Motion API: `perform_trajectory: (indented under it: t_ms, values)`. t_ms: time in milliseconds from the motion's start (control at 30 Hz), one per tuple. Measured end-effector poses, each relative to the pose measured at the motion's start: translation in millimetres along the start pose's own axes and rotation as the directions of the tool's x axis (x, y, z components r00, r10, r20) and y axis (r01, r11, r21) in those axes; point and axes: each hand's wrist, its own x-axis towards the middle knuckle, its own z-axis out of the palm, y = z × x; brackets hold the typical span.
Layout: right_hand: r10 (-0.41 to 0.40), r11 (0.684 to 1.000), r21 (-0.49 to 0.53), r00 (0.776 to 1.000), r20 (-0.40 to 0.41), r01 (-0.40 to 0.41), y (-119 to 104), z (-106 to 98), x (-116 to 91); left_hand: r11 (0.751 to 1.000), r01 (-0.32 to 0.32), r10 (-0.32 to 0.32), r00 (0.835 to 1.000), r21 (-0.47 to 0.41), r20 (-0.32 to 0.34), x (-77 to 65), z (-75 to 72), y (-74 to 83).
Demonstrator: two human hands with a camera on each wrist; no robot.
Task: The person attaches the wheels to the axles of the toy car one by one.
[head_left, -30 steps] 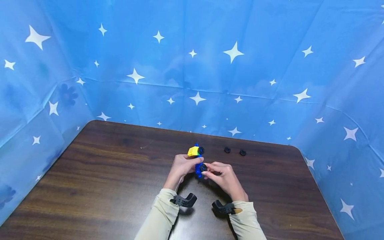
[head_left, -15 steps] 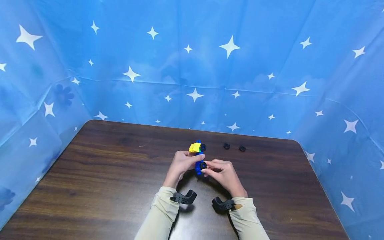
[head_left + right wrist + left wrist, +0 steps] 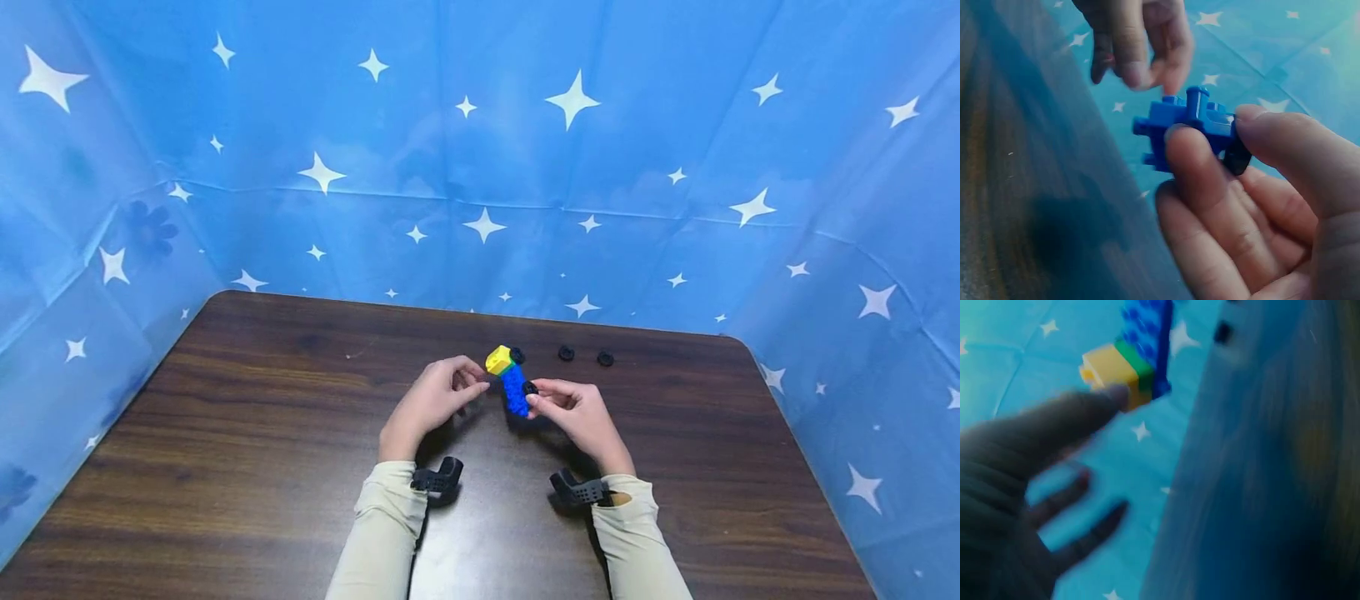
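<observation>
My right hand (image 3: 588, 421) holds up a toy block car (image 3: 514, 392) by its near end, thumb and fingers around the blue base and a black wheel (image 3: 1238, 159). Two black wheels sit along the car's right side; the far one (image 3: 517, 356) is beside the yellow brick (image 3: 498, 361). A thin green layer (image 3: 1135, 364) lies between that brick and the studded blue base (image 3: 1147, 328). Bare blue pegs (image 3: 1141, 126) stick out in the right wrist view. My left hand (image 3: 429, 406) is just left of the car, fingers loosely bent, with nothing in them.
Two loose black wheels, one nearer (image 3: 566, 353) and one farther right (image 3: 605, 357), lie on the brown wooden table (image 3: 262, 433) toward its back edge. A blue star-printed curtain (image 3: 480, 158) stands behind and along both sides.
My left hand has let go of the car and moved left. The right hand has kept its hold and turned the car, tipping its studded face into view and shifting it slightly right.
</observation>
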Motion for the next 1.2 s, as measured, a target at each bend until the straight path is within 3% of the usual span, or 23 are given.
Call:
perform_trajectory:
  t_ms: [100, 200, 333, 533, 800, 1000, 1200]
  values:
    - [0.032, 0.994, 0.1, 0.999, 0.031, -0.035, 1, -4, -1, 0.974, -0.155, 0.168, 0.984, 0.164, -0.068, -2.6, -3.6, 0.7]
    - [0.045, 0.978, 0.202, 0.995, 0.087, -0.062, 0, -7, -2, 0.92, -0.283, 0.306, 0.951, 0.27, -0.047, -3.4, -3.2, 6.5]
    - [0.032, 0.963, 0.258, 0.983, 0.18, -0.079, -3, -12, 0, 0.881, -0.355, 0.366, 0.93, 0.313, 0.026, 0.5, -1.4, 15.5]
    - [0.031, 0.96, 0.263, 0.966, 0.255, -0.101, -3, -18, -3, 0.841, -0.448, 0.433, 0.894, 0.304, 0.118, 3.1, 5.6, 17.7]
    - [0.054, 0.963, 0.234, 0.946, 0.319, -0.134, 3, -25, -8, 0.89, -0.396, 0.35, 0.911, 0.225, 0.217, 0.7, 15.3, 23.4]
    - [0.024, 0.961, 0.251, 0.943, 0.332, -0.113, 5, -24, -8, 0.93, -0.332, 0.292, 0.928, 0.16, 0.232, -0.2, 21.1, 26.0]
    - [0.015, 0.976, 0.198, 0.945, 0.328, -0.085, 4, -25, -5, 0.941, -0.311, 0.276, 0.933, 0.131, 0.231, 1.8, 24.4, 25.1]
